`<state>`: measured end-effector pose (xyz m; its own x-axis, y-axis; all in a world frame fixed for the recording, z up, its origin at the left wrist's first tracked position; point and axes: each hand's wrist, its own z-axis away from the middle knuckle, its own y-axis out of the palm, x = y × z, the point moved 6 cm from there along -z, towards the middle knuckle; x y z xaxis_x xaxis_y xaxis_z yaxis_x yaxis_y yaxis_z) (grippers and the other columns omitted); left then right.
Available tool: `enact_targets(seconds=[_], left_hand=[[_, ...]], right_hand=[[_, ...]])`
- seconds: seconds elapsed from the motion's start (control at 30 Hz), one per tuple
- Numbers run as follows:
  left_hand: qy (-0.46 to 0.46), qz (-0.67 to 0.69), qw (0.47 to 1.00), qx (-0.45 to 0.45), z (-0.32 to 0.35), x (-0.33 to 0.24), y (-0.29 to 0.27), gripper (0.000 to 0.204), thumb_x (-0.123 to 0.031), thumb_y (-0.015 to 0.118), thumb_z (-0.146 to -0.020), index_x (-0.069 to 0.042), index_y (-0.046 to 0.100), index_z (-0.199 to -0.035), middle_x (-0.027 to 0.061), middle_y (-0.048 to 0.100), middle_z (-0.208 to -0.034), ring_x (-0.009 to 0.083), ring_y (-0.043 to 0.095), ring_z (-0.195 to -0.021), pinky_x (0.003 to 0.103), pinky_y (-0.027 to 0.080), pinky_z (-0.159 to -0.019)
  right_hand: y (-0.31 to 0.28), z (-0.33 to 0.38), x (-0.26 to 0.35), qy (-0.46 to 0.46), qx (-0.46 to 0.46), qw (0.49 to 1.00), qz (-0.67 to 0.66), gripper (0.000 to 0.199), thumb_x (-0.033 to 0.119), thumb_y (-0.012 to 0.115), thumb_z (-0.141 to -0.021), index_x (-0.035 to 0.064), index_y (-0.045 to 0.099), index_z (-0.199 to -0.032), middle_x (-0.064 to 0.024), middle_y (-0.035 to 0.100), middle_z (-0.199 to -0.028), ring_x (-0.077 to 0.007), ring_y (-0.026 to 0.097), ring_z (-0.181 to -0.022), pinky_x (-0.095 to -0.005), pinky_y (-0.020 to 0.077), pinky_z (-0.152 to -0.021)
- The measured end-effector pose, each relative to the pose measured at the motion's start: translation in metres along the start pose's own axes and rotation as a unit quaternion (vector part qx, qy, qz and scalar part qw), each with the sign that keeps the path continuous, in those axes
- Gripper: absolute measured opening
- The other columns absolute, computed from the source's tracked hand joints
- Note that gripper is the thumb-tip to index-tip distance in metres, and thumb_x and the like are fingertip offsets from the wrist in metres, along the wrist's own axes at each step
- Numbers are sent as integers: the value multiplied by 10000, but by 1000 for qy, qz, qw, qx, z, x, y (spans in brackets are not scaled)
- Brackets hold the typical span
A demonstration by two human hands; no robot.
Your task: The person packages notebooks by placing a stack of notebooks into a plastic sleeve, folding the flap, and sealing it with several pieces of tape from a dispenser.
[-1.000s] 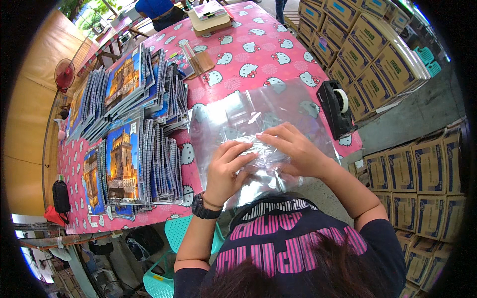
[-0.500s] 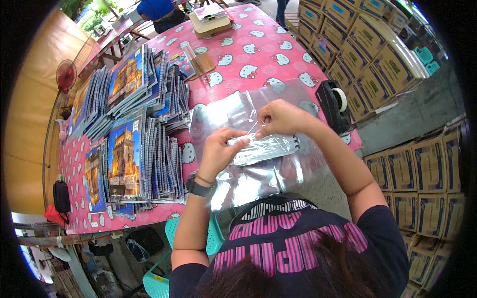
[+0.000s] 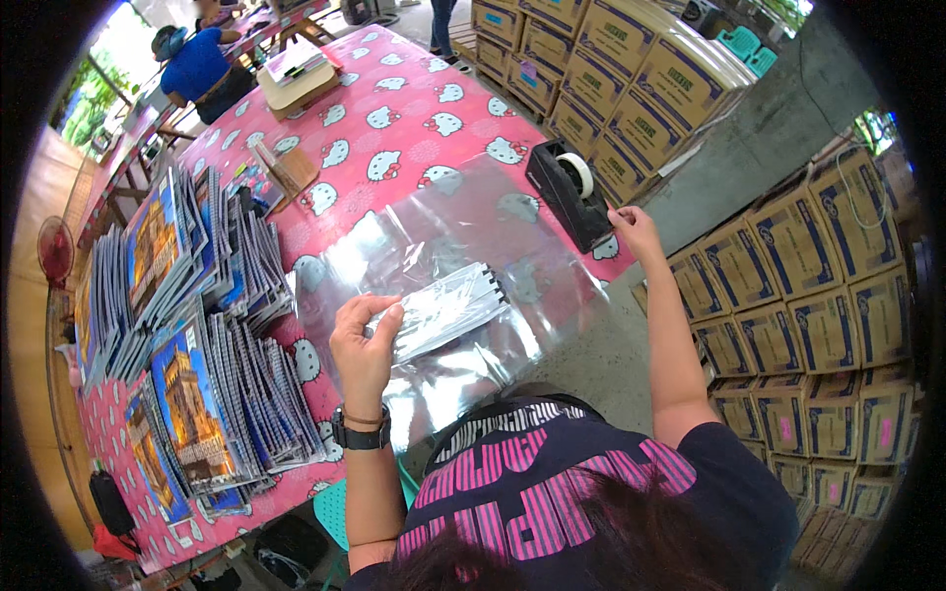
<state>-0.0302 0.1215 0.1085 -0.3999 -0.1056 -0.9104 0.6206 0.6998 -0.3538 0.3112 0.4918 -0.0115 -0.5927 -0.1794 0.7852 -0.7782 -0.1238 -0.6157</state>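
Note:
My left hand [image 3: 365, 340] presses thumb and fingers on the left end of a slim bundle [image 3: 443, 313] wrapped in shiny clear plastic, with black teeth-like marks along its right end. The bundle lies on large clear plastic sheets [image 3: 394, 246] spread over the table. Out to the right, my right hand [image 3: 637, 234] pinches at the near end of a black tape dispenser [image 3: 572, 202], where the tape comes off. A pale roll of tape [image 3: 575, 174] sits in the dispenser. The bit of tape between the fingertips is too small to see clearly.
Piles of spiral-bound notebooks [image 3: 192, 409] with tower covers fill the table's left side. The pink patterned tablecloth [image 3: 394, 118] carries a wooden holder [image 3: 288, 175] and a tray of papers [image 3: 298, 79] farther back. Stacked cartons [image 3: 754, 266] stand to the right. A person in blue [image 3: 202, 69] is beyond.
My right hand has left the bundle and reached right to the tape dispenser. My left hand stays on the bundle. The view has turned to the right.

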Motion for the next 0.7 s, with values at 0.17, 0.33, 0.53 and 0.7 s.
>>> enact_targets(seconds=[0.17, 0.33, 0.53, 0.7], left_hand=[[-24, 13, 1000, 9, 1, 3, 1, 174, -152, 672, -770, -31, 698, -892, 130, 632, -939, 242, 555, -978, 332, 403, -885], [-6, -12, 1000, 4, 4, 4, -5, 177, -156, 670, -777, -32, 697, -900, 140, 635, -923, 248, 558, -976, 335, 405, -884], [5, -17, 1000, -3, 0, 2, 2, 184, -185, 686, -755, -56, 709, -884, 169, 637, -936, 280, 565, -989, 356, 422, -865], [11, -36, 999, -15, 3, 5, -5, 201, -219, 687, -747, -72, 712, -881, 174, 636, -937, 290, 560, -968, 371, 421, -859]], right_hand=[[12, -13, 9, 3, 67, 997, 31, 256, 279, 678, -813, 30, 656, -866, -23, 634, -804, -104, 546, -761, -278, 440, -727], [-18, 55, 38, -16, 4, 998, -66, 170, 184, 668, -797, 23, 651, -850, -39, 619, -764, -142, 555, -639, -254, 438, -603], [106, 102, 6, 265, 404, 753, -447, 109, 150, 579, -875, 49, 555, -843, 26, 492, -667, -41, 411, -525, -195, 334, -464], [83, 143, 302, -223, 552, 749, -292, 251, 232, 685, -782, 30, 550, -720, 0, 516, -611, -101, 465, -529, -262, 349, -466]])
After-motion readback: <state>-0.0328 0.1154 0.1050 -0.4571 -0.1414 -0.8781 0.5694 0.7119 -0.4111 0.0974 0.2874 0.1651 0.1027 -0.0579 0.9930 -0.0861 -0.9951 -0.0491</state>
